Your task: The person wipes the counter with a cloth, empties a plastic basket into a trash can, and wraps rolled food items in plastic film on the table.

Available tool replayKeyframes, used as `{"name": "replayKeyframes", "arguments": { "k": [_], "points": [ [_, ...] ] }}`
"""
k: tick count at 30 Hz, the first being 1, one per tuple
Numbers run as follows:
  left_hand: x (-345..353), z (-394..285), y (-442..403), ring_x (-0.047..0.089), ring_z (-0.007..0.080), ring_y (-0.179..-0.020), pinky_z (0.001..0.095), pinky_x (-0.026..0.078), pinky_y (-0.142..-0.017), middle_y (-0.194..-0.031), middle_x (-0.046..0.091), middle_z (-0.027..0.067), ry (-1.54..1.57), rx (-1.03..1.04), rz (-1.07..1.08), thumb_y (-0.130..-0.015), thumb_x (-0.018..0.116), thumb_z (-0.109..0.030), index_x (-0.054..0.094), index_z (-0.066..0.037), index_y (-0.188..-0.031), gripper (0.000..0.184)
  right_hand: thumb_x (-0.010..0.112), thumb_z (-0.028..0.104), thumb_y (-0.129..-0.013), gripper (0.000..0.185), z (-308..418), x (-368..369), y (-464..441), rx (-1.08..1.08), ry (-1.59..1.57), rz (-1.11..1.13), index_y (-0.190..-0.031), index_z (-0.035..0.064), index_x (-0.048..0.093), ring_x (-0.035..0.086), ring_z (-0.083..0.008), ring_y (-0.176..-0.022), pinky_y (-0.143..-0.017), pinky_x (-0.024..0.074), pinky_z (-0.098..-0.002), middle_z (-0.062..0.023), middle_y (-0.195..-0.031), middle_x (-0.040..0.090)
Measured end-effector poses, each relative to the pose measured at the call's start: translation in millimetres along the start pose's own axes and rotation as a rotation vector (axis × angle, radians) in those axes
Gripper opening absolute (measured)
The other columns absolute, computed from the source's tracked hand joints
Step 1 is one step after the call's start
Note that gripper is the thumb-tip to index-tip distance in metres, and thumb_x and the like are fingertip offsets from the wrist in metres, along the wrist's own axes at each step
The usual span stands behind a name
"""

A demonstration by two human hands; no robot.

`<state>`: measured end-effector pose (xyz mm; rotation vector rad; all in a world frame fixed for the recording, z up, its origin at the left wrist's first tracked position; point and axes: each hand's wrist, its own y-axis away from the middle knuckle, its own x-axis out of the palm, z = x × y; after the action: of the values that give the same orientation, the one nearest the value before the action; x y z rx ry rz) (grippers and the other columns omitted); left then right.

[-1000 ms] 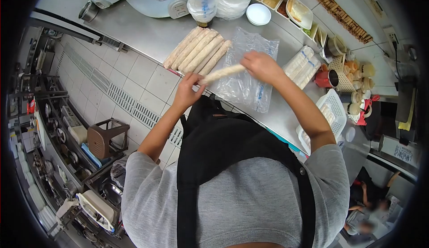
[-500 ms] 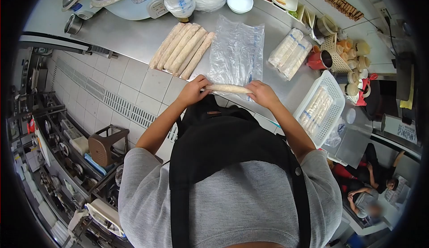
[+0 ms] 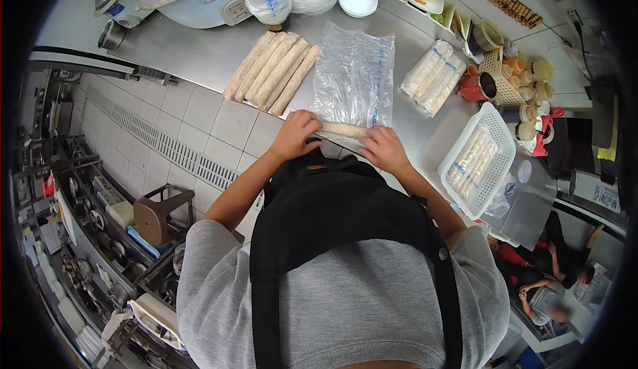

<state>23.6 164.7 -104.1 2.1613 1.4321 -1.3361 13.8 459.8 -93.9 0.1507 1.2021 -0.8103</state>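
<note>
A long pale food roll (image 3: 343, 129) lies crosswise along the near edge of a clear plastic sheet (image 3: 352, 76), which looks like a flat bag with blue print. My left hand (image 3: 297, 135) is closed over the roll's left end, and my right hand (image 3: 385, 148) is closed over its right end. Both sets of fingers rest on top, with the thumbs toward my body. Just left of the sheet, several similar unwrapped rolls (image 3: 272, 71) lie side by side on the counter. The roll's two ends are hidden under my fingers.
Wrapped rolls (image 3: 434, 78) lie to the right on the steel counter (image 3: 193, 50). More fill a white basket (image 3: 503, 144) beside a red pitcher (image 3: 477, 87). A white bowl (image 3: 357, 0) and ingredient tubs stand behind. A brown stool (image 3: 152, 220) is on the floor at left. Two people sit lower right.
The roll has gone from the counter's edge slightly forward onto the plastic sheet's near end. My fingers have moved from its ends to lie over the top.
</note>
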Motion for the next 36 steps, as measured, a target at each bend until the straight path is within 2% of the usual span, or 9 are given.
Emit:
{"name": "replayKeyframes", "arguments": {
  "k": [7, 9, 15, 19, 22, 26, 28, 31, 36],
  "points": [
    [10, 18, -7, 0.053, 0.0275, -0.096, 0.0396, 0.042, -0.084, -0.1, 0.055, 0.0079, -0.071, 0.08, 0.15, -0.068, 0.077, -0.014, 0.06, -0.01, -0.093, 0.031, 0.066, 0.013, -0.076, 0.012, -24, 22, -3, 0.061, 0.046, 0.026, -0.087, 0.0089, 0.062, 0.055, -0.0245, -0.092, -0.077, 0.0449, -0.0365, -0.0057, -0.094, 0.058],
    [9, 26, -12, 0.057, 0.0275, -0.091, 0.0365, 0.047, -0.078, -0.096, 0.056, 0.0086, 0.261, -0.026, 0.06, -0.072, 0.073, -0.008, 0.062, -0.006, -0.087, 0.019, 0.065, 0.011, -0.077, 0.008, -33, 21, -11, 0.116, -0.075, -0.032, -0.083, 0.0078, 0.062, 0.056, -0.0253, -0.087, -0.076, 0.0457, -0.0367, -0.0053, -0.088, 0.059],
    [6, 29, -28, 0.061, 0.0275, -0.079, 0.0341, 0.05, -0.07, -0.087, 0.06, 0.0113, 0.316, -0.311, -0.056, -0.079, 0.066, -0.006, 0.065, -0.002, -0.087, 0.01, 0.064, 0.01, -0.076, 0.007, -35, 4, -28, 0.189, 0.012, -0.264, -0.082, 0.0065, 0.063, 0.057, -0.0262, -0.083, -0.074, 0.0469, -0.0367, -0.0058, -0.085, 0.059],
    [16, 38, -33, 0.061, 0.0307, -0.071, 0.0365, 0.05, -0.067, -0.08, 0.062, 0.0123, 0.336, -0.433, -0.077, -0.078, 0.065, -0.006, 0.065, -0.002, -0.087, 0.009, 0.065, 0.01, -0.076, 0.007, -22, 7, -21, 0.106, -0.027, -0.199, -0.082, 0.0065, 0.063, 0.057, -0.0256, -0.082, -0.072, 0.0468, -0.0361, -0.0049, -0.085, 0.06],
    [16, 40, -40, 0.061, 0.0312, -0.073, 0.0384, 0.049, -0.067, -0.08, 0.062, 0.0122, 0.247, -0.404, -0.06, -0.079, 0.063, -0.004, 0.066, -0.003, -0.087, 0.009, 0.066, 0.012, -0.076, 0.012, -20, 12, -17, 0.006, 0.065, -0.106, -0.086, 0.0068, 0.064, 0.056, -0.0243, -0.084, -0.073, 0.0463, -0.0352, -0.0041, -0.087, 0.06],
    [13, 41, -47, 0.059, 0.0284, -0.075, 0.036, 0.048, -0.069, -0.084, 0.061, 0.0125, 0.114, -0.302, -0.084, -0.079, 0.063, -0.004, 0.066, -0.004, -0.089, 0.01, 0.067, 0.014, -0.075, 0.026, -20, 13, -21, 0.147, 0.124, -0.051, -0.1, 0.0078, 0.062, 0.053, -0.0251, -0.095, -0.08, 0.0436, -0.0372, -0.006, -0.097, 0.058],
    [10, 46, -49, 0.058, 0.0312, -0.088, 0.0386, 0.047, -0.076, -0.094, 0.061, 0.0134, -0.021, -0.017, -0.096, -0.08, 0.062, -0.006, 0.066, -0.004, -0.087, 0.009, 0.067, 0.015, -0.075, 0.031, -25, 11, -23, 0.224, 0.138, -0.009, -0.105, 0.0083, 0.06, 0.052, -0.0257, -0.099, -0.083, 0.0425, -0.0383, -0.007, -0.1, 0.057],
    [4, 47, -48, 0.056, 0.0317, -0.096, 0.039, 0.046, -0.081, -0.1, 0.06, 0.0137, 0.04, 0.001, 0.11, -0.082, 0.061, -0.012, 0.065, -0.005, -0.091, 0.012, 0.067, 0.015, -0.075, 0.036, -31, 11, -24, 0.274, 0.112, 0.057, -0.11, 0.0086, 0.059, 0.05, -0.0269, -0.102, -0.086, 0.0418, -0.0408, -0.0074, -0.103, 0.055],
    [1, 39, -39, 0.057, 0.0312, -0.093, 0.039, 0.048, -0.079, -0.098, 0.06, 0.0135, 0.049, -0.058, 0.113, -0.08, 0.069, -0.024, 0.061, -0.006, -0.1, 0.028, 0.065, 0.016, -0.079, 0.032, -48, 15, -24, 0.312, 0.032, 0.154, -0.109, 0.008, 0.058, 0.051, -0.0284, -0.107, -0.09, 0.0425, -0.0412, -0.0111, -0.108, 0.057]
  ]
}}
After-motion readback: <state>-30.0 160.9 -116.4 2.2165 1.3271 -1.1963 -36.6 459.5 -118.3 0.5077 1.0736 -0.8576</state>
